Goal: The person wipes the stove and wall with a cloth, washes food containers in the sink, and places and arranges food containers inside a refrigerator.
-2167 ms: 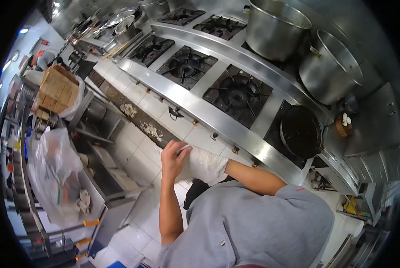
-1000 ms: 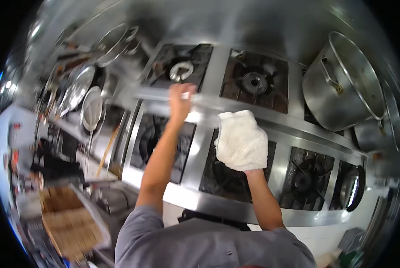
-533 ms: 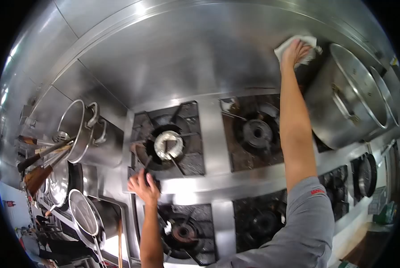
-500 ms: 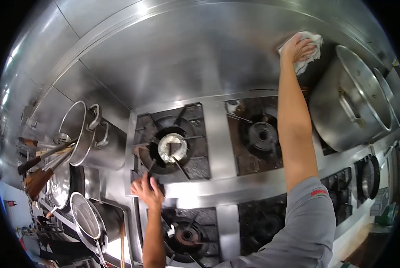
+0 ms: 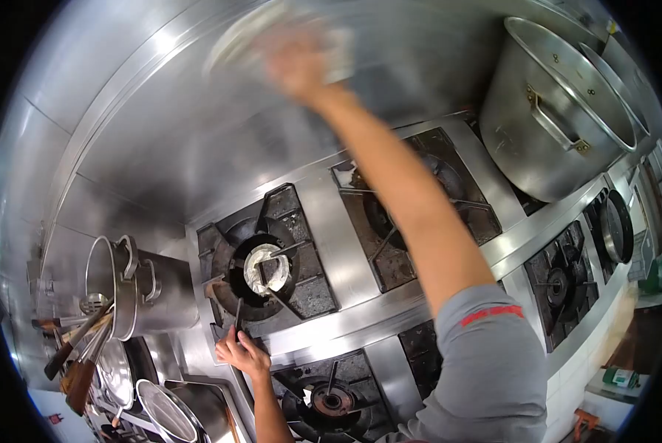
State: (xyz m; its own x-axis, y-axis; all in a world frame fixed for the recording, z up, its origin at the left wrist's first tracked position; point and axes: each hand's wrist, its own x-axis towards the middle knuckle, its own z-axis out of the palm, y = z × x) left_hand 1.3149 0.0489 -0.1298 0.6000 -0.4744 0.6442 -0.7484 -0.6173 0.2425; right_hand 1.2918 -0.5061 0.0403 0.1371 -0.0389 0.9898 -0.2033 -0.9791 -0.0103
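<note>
High against the stainless steel back wall (image 5: 198,140), my right hand (image 5: 295,63) presses a white cloth (image 5: 246,33). Hand and cloth are smeared by motion. Lower left, my left hand (image 5: 244,354) rests with fingers apart on the stove's front ledge, by the corner of a burner grate (image 5: 309,273). It holds nothing that I can see. Inside that grate a burner with a pale, foil-like ring (image 5: 266,270) shows. My right forearm crosses over a second burner grate (image 5: 464,173) and hides part of it.
A large steel pot (image 5: 523,125) stands at the right rear, a frying pan (image 5: 615,229) beyond it. On the left are a tall pot (image 5: 165,295), wooden-handled utensils (image 5: 83,376) and a mesh strainer (image 5: 167,413). Front burners (image 5: 335,402) lie nearest me.
My right hand has swept the cloth leftward along the wall, away from the large pot. The view has turned and shifted; my left hand stays by the same grate corner.
</note>
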